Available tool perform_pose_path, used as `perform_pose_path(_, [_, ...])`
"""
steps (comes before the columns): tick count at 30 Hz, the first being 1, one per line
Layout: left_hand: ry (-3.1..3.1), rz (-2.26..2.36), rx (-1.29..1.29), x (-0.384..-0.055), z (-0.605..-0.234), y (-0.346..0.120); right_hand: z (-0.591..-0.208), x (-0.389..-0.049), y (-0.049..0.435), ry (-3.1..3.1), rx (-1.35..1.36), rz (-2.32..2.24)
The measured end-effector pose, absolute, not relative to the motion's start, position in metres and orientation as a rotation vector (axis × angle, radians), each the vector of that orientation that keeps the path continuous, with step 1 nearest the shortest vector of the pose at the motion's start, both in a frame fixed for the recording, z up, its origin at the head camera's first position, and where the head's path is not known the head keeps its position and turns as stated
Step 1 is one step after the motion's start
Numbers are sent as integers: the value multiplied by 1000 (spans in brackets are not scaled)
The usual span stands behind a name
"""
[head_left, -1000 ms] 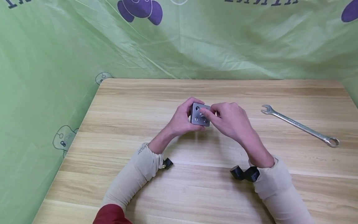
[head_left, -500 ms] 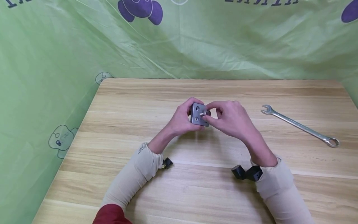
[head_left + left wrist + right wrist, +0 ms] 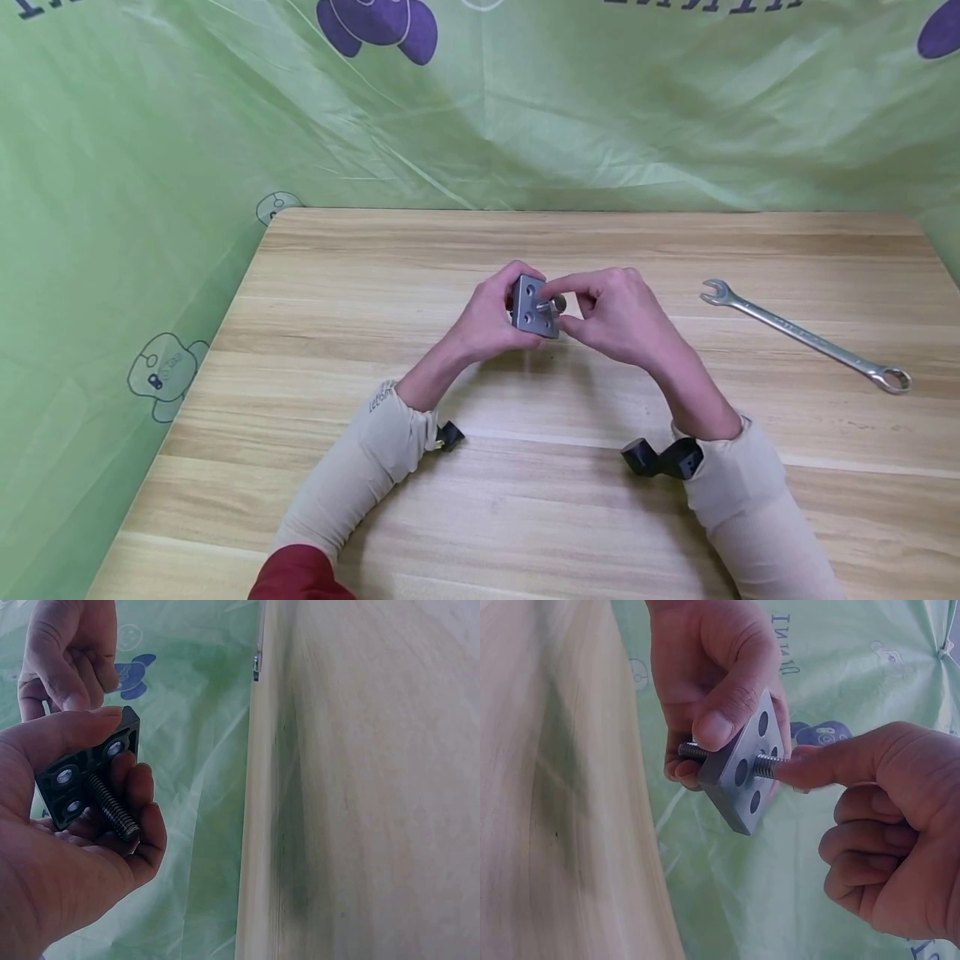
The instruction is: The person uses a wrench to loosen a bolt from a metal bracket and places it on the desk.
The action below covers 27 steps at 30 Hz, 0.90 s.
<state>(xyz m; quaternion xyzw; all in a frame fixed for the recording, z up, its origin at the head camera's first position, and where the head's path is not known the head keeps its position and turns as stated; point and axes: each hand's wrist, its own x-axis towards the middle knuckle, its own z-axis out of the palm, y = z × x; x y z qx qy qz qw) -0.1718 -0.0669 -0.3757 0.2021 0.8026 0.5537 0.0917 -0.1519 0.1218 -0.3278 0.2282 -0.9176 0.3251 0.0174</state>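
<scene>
Bolt [image 3: 555,305] runs square through the plate [image 3: 528,305] left grip [image 3: 489,320] clasps, head toward right grip [image 3: 617,310], whose hold is unclear.

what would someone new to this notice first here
Probably the gray block with holes near the middle of the head view, gripped by the left hand, with a threaded bolt running through it and the right hand's fingers at the bolt. Next, the silver wrench lying to the right on the wooden table. Behind hangs a bright green cloth.
</scene>
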Motion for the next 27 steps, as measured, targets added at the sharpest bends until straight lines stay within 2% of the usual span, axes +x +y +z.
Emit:
perform_pose_path(10, [2405, 1639, 619, -173, -377, -66, -324, -155, 126, -3057, 453, 1019])
perform_pose_path(27, [2404, 1611, 608, -174, -375, -67, -327, -156, 122, -3021, 408, 1029])
